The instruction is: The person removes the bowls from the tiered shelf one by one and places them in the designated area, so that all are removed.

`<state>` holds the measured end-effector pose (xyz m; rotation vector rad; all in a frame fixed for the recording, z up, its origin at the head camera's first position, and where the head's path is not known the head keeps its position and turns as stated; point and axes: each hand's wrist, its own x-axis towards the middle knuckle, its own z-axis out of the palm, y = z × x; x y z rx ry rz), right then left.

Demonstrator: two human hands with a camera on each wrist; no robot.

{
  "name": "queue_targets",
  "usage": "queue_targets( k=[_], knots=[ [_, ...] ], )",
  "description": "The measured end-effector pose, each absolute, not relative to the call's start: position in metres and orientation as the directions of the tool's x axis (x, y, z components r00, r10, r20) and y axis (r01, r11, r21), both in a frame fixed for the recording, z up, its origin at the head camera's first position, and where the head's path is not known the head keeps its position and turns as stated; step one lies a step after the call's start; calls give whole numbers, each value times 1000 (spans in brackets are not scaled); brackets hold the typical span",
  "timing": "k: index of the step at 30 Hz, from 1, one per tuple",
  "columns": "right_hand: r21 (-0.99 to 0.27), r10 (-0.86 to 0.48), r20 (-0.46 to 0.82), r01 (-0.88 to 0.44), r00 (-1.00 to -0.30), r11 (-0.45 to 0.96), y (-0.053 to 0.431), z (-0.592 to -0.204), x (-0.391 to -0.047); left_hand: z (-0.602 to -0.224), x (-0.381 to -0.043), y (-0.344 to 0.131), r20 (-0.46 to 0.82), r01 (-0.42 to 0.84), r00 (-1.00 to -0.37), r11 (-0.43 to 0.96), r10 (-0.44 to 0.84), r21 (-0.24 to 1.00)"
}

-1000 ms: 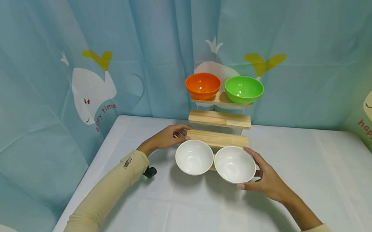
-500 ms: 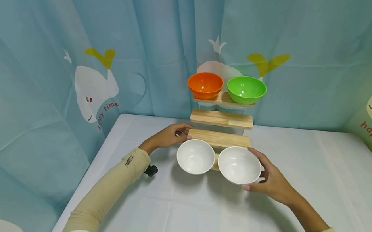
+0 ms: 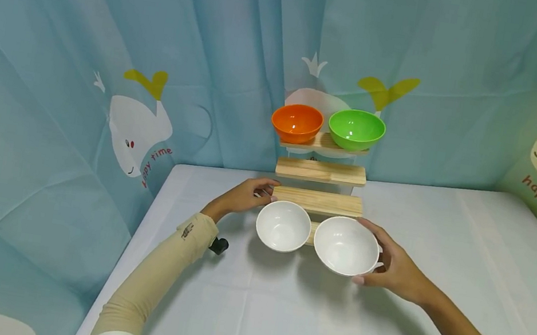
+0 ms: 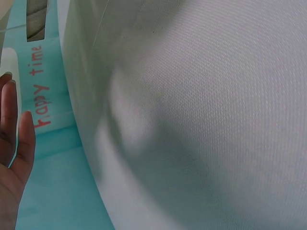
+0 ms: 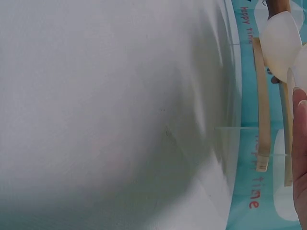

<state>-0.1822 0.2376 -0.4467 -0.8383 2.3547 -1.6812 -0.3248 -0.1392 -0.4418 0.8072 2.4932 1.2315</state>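
Observation:
My right hand (image 3: 401,268) holds a white bowl (image 3: 346,246) by its right side, fingers at the back rim and thumb at the front. A second white bowl (image 3: 283,226) sits just left of it, at the lowest step of a wooden tiered rack (image 3: 317,201). My left hand (image 3: 243,195) grips the rack's left end, index finger and thumb at the back and front edges of a plank. Part of the left hand (image 4: 12,143) shows at the left wrist view's edge; the right hand (image 5: 301,158) is cut off in its own wrist view.
An orange bowl (image 3: 297,124) and a green bowl (image 3: 356,129) stand on the rack's top step. The rack stands near the back of a white-covered table (image 3: 277,319). A blue printed curtain (image 3: 231,69) hangs behind it.
The right hand has drawn its white bowl a little to the right and toward the front, widening the gap to the other white bowl. The left hand stays at the rack.

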Motion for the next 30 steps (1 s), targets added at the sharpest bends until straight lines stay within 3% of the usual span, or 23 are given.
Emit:
queue_targets(
  k=[30],
  knots=[
    [-940,-623,215,-332,-752,76,220,-432,-159,-440,-327,-141,-2,364,-809,505,587,782]
  ],
)
